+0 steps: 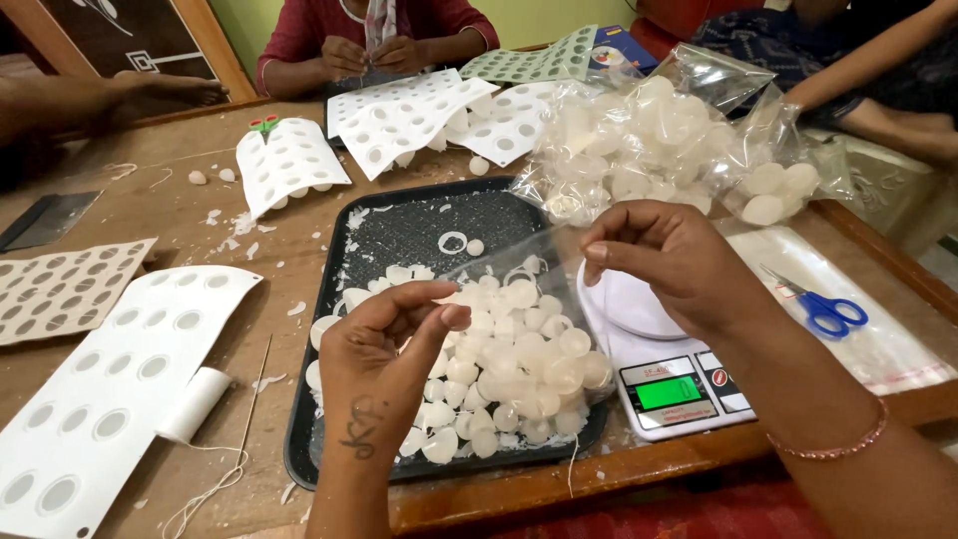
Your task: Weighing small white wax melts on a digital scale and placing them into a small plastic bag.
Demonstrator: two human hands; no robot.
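Note:
My left hand and my right hand each pinch one side of the mouth of a clear plastic bag, holding it apart over a black tray. Several round white discs fill the bag, which rests on the tray's right half. More loose white discs and scraps lie on the tray beside the bag. A small white digital scale with a lit green display stands just right of the tray, under my right hand.
Filled clear bags of discs lie behind the scale. Punched white sheets cover the wooden table's left and back. Blue scissors lie at the right. A spool of white thread sits left. Another person's hands work at the far edge.

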